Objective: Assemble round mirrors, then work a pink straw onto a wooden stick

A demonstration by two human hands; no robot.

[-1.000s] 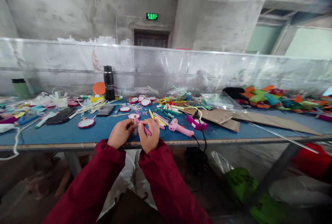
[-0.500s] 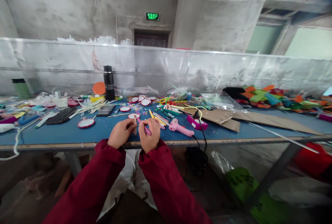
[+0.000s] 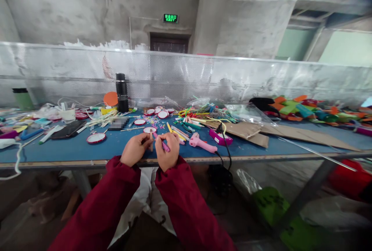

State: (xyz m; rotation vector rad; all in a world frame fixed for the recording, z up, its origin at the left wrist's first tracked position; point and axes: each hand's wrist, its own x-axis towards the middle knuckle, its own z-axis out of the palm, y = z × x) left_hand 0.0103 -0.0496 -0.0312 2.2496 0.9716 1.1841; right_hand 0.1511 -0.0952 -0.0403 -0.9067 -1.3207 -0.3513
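Right now, your left hand (image 3: 135, 150) pinches a small wooden stick (image 3: 151, 143) near the front edge of the table (image 3: 112, 149); your right hand (image 3: 168, 152) grips a purple marker pen (image 3: 165, 147) just beside it.

Two bottles (image 3: 122, 93), bench (image 3: 72, 148) back edge. Near front edge: one glue gun (image 3: 203, 145), one held pen (image 3: 165, 147), one held stick (image 3: 151, 143). White discs (image 3: 96, 138): maybe seven from here.

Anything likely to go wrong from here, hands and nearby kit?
1. The pen in the right hand points toward the left hand, which holds the stick; a slip might mark those fingers.
2. The glue gun lies just right of the right hand, its cord hanging past the table edge; a snag could drag it.
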